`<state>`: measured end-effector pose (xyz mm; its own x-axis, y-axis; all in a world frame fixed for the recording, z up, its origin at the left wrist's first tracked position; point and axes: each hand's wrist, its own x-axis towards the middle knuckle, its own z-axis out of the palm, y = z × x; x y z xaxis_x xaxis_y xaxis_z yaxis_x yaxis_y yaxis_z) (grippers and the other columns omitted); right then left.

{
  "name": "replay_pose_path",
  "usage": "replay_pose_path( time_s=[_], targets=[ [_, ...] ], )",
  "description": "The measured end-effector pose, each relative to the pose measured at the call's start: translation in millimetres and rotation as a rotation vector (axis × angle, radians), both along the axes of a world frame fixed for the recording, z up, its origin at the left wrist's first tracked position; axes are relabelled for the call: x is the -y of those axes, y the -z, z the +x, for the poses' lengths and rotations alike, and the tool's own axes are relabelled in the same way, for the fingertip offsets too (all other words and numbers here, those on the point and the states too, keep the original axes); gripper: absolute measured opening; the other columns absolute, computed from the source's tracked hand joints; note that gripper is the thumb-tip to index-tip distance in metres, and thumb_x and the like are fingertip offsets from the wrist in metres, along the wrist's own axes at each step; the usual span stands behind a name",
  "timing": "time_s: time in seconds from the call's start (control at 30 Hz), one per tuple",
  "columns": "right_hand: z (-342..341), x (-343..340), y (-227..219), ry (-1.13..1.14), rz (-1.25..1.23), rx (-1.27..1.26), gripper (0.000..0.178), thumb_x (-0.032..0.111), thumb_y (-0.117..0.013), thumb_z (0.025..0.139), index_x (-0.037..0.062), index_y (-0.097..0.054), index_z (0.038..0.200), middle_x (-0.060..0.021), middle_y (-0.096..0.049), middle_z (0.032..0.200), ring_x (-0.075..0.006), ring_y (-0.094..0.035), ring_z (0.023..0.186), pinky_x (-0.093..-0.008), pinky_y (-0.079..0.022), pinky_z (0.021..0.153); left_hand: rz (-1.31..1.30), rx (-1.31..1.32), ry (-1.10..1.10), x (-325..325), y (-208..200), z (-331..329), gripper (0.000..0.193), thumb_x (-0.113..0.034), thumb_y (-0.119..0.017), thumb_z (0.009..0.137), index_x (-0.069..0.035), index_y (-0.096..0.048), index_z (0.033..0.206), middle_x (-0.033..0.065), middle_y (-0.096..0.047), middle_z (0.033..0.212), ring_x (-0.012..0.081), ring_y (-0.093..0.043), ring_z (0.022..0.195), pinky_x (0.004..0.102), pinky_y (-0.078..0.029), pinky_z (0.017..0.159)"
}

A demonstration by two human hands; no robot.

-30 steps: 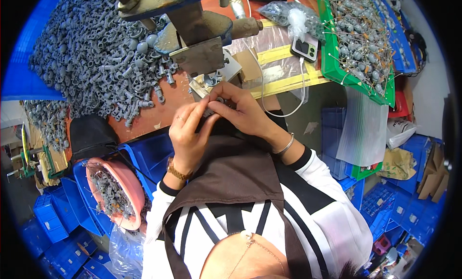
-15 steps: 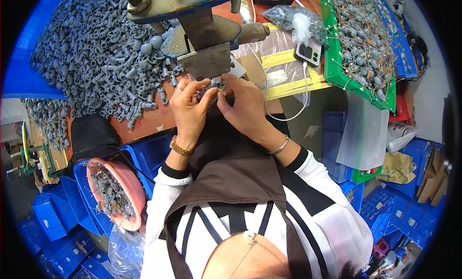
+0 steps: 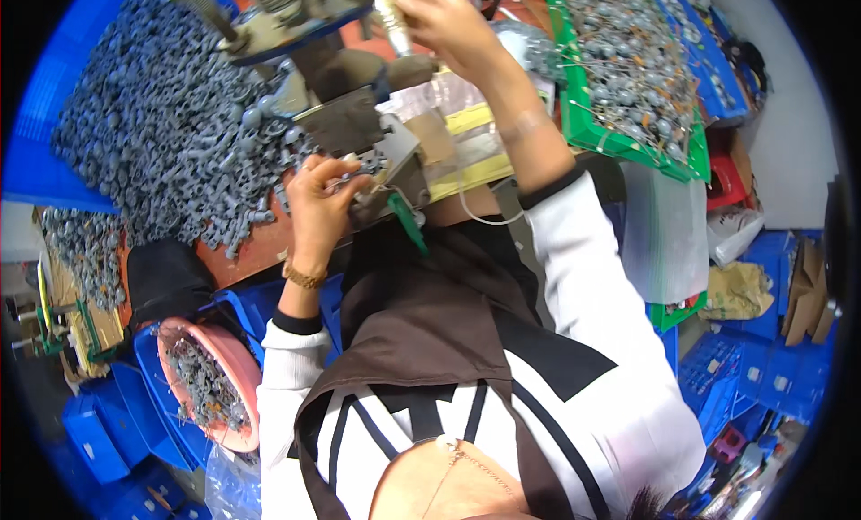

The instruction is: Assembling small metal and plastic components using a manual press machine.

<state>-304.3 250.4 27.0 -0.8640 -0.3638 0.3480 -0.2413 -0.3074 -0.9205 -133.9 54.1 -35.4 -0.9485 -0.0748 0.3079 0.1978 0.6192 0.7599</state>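
Note:
My left hand (image 3: 316, 206), wearing a gold bracelet, is below the head of a metal bench press (image 3: 339, 124). Its thumb and fingertips pinch together at a small grey piece on the press's lower part, mostly hidden by the fingers. My right hand (image 3: 453, 31) is raised beside the top of the press, its fingers closed round the upper end of a metal lever handle (image 3: 391, 22). A green-handled tool (image 3: 409, 222) hangs at the front of the press, near my apron. A big heap of grey plastic fittings (image 3: 179, 125) lies left of my left hand.
At the right stands a green tray (image 3: 592, 134) of wired grey parts. A pink basin (image 3: 254, 403) with similar parts sits below the table at the left, among blue bins (image 3: 94, 430). A white cable (image 3: 471, 213) hangs over the table edge.
My right hand has left the small grey piece and moved up to the lever handle, which has swung left. My left hand stays pinched by the press. The green-handled tool has come into view.

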Motion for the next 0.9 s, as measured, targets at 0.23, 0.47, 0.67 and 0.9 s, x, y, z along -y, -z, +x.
replay_pose_path(
  time_s=[0.23,0.47,0.67,0.9],
  targets=[
    [109.3,16.6,-59.0,0.279,-0.101,-0.331,0.04,0.021,-0.077,0.076,0.0008,-0.058,0.105,-0.0086,-0.064,0.094,-0.0188,-0.064,0.083,-0.0319,-0.052,0.074,0.002,-0.051,-0.109,-9.1,1.3,11.2,0.019,-0.006,-0.078,0.067,-0.004,-0.071,0.085,0.0058,-0.057,0.071,0.0167,-0.051,0.065,0.0292,-0.038,0.057],
    [140.5,-15.6,-59.5,0.238,0.159,-0.875,0.025,0.012,-0.08,0.073,0.0043,-0.056,0.08,-0.0094,-0.06,0.076,-0.0221,-0.061,0.071,-0.0315,-0.049,0.064,0.034,-0.128,0.028,-9.6,0.1,0.8,0.015,-0.002,-0.071,0.071,0.0,-0.067,0.085,0.0052,-0.048,0.069,0.0138,-0.04,0.057,0.0279,-0.032,0.052],
    [120.2,15.5,-80.9,0.511,0.034,-0.865,0.029,0.014,-0.071,0.074,0.0061,-0.048,0.06,-0.0099,-0.05,0.057,-0.0272,-0.052,0.052,-0.0342,-0.039,0.049,0.175,-0.052,-0.051,-12.5,13.2,2.7,0.008,0.004,-0.066,0.071,0.003,-0.063,0.078,0.0034,-0.042,0.065,0.0123,-0.039,0.056,0.0257,-0.03,0.051],
    [168.7,-18.1,6.4,0.282,0.127,-0.985,0.035,0.015,-0.078,0.075,0.0083,-0.047,0.061,-0.0029,-0.052,0.067,-0.0228,-0.06,0.073,-0.0431,-0.051,0.081,0.064,-0.052,-0.038,-10.1,8.3,7.9,0.017,-0.005,-0.076,0.072,0.001,-0.066,0.084,0.0045,-0.054,0.072,0.0121,-0.047,0.061,0.0258,-0.036,0.054]
  ],
)
